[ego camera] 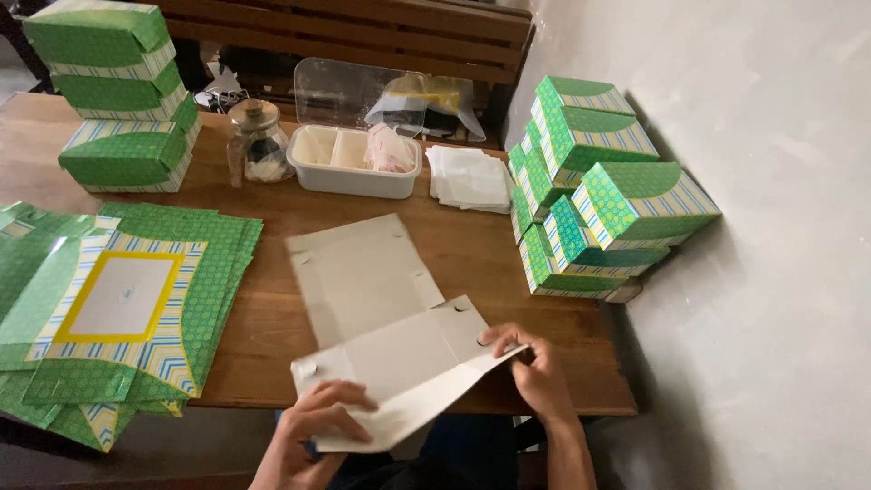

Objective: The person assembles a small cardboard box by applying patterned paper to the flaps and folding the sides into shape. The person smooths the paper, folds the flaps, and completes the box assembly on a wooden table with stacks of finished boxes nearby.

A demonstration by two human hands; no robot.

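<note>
Wooden table (472,249), hands (535,363) folding cardboard sheet (381,308) at near edge

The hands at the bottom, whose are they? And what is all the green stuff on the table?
They belong to a person wearing a camera on the head, so you look down as that person does. The left hand and the right hand hold a flat cardboard sheet, plain side up, bending its near flap. It lies on a wooden table. At the left sits a pile of flat green sheets with striped edges. Folded green boxes are stacked by the wall, with more boxes at the far left. Behind are a white tub, a glass jar and white paper squares.
</note>
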